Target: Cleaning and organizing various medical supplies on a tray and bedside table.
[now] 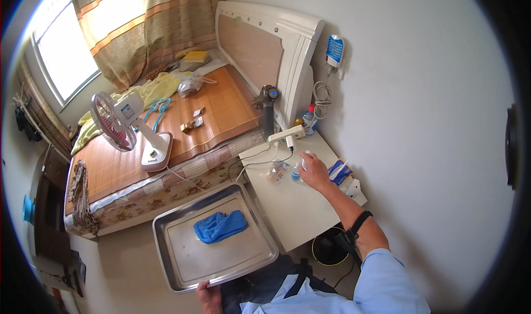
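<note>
My left hand (pixel 208 296) grips the near rim of a metal tray (pixel 178 254), on which a crumpled blue cloth (pixel 220 227) lies. My right hand (pixel 315 172) reaches over the white bedside table (pixel 296 214), its fingers around the upper part of a small whitish bottle (pixel 305 156); how firmly it grips is partly hidden. Close to those fingers stands a small clear container with blue (pixel 295 173). Left of it lies a clear plastic packet (pixel 278 171). A blue tissue pack (pixel 340 172) and a white object (pixel 353 188) are beside my right wrist.
A power strip (pixel 286 134) with plugs and cables lies at the table's back edge, near a red-capped bottle (pixel 310 121). On the bed mat stand a fan (pixel 155 152) and small packs (pixel 198 121). A massage gun (pixel 268 106) stands by the headboard. A bin (pixel 330 247) sits below the table.
</note>
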A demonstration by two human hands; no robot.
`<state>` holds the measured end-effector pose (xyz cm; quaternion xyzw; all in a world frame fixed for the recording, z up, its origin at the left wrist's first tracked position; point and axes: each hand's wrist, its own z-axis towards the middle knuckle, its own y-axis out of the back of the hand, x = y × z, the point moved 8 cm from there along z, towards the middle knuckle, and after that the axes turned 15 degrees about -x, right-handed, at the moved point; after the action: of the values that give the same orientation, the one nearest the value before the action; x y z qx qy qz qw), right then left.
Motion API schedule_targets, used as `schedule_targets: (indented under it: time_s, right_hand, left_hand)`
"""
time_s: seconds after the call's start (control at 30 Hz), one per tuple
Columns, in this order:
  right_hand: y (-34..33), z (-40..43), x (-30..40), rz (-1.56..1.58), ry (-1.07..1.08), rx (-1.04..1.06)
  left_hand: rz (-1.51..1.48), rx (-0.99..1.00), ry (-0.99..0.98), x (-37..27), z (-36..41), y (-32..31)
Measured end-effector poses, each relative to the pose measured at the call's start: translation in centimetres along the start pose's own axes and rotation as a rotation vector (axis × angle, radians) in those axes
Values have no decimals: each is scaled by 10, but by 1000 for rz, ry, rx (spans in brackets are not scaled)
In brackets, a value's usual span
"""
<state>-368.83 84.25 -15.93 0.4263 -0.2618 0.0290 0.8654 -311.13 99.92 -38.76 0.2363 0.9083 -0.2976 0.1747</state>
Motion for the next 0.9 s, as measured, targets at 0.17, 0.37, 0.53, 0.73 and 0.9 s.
schedule_targets:
  time_s: [0.17, 0.37, 0.53, 0.73, 0.9]
  right_hand:
    - [-25, 12, 0, -57, -16, 67]
    - [-28, 11, -1, -115, -27, 104]
    - [17, 1, -8, -144, -45, -54]
    - [118, -25, -61, -128, -127, -298]
    - [170, -46, -130, -290, -250, -275]
  left_hand:
    - [7, -39, -31, -2, -13, -5]
    - [-24, -9, -16, 0, -10, 0]
    - [-3, -17, 2, 1, -14, -6]
    - [56, -9, -21, -4, -17, -12]
    - [74, -2, -43, -2, -13, -13]
